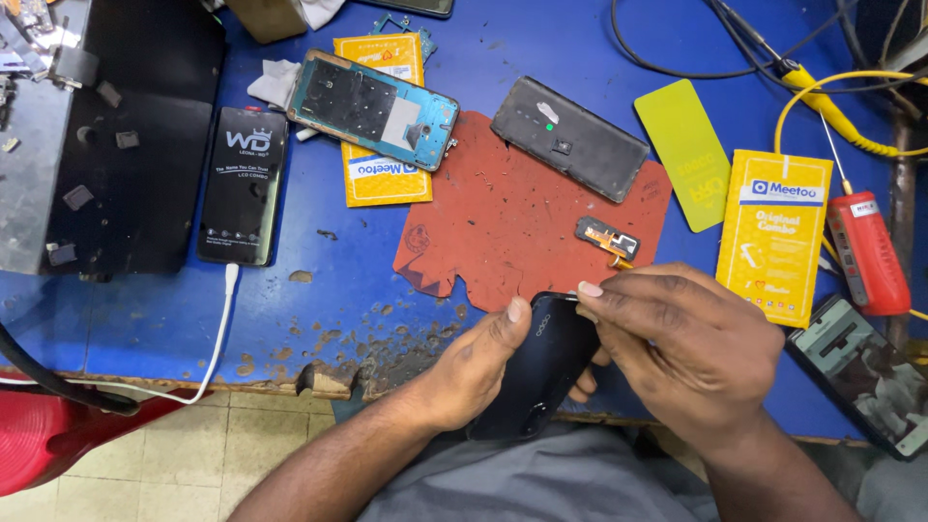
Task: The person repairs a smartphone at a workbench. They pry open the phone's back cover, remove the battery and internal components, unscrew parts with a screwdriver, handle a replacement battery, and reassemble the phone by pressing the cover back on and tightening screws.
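Observation:
Both of my hands hold a dark glossy phone near the front edge of the blue table. My left hand grips it from the left side with the thumb along its edge. My right hand covers its right side, thumb and fingertips pinched at its top corner. Just beyond the fingers a small black part with an orange flex strip lies on a red mat.
A grey phone back and a teal phone frame lie further back. A black phone with a white cable is at left beside a dark metal machine. Yellow packets, a red tool and another phone are at right.

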A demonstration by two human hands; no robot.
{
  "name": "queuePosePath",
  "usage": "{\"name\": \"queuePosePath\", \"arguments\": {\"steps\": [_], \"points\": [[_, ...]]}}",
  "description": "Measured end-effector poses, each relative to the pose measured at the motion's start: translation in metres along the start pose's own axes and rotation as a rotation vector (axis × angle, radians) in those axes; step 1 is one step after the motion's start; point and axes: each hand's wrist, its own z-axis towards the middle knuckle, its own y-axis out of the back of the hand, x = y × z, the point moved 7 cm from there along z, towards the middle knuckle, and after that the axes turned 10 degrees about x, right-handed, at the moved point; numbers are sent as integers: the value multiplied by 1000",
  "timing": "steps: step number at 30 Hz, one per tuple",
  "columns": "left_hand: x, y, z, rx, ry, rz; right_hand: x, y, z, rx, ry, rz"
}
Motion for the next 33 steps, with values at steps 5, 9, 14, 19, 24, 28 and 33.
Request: {"name": "queuePosePath", "arguments": {"steps": [5, 9, 14, 19, 24, 28, 33], "points": [[7, 3, -1, -40, 50, -44, 10, -2, 2, 26, 78, -134], [8, 5, -3, -61, 53, 17, 12, -3, 4, 54, 101, -104], [6, 3, -4, -47, 36, 69, 12, -3, 7, 97, 117, -56], [2, 0, -4, -61, 44, 120, 11, -4, 7, 111, 124, -48], [-4, -4, -4, -58, 42, 198, 5, -3, 8, 143, 118, -19], [-7, -8, -4, -42, 44, 211, -7, -4, 10, 200, 46, 66], [-3, -11, -3, -32, 82, 164, -27, -5, 11, 311, -62, 236]]}}
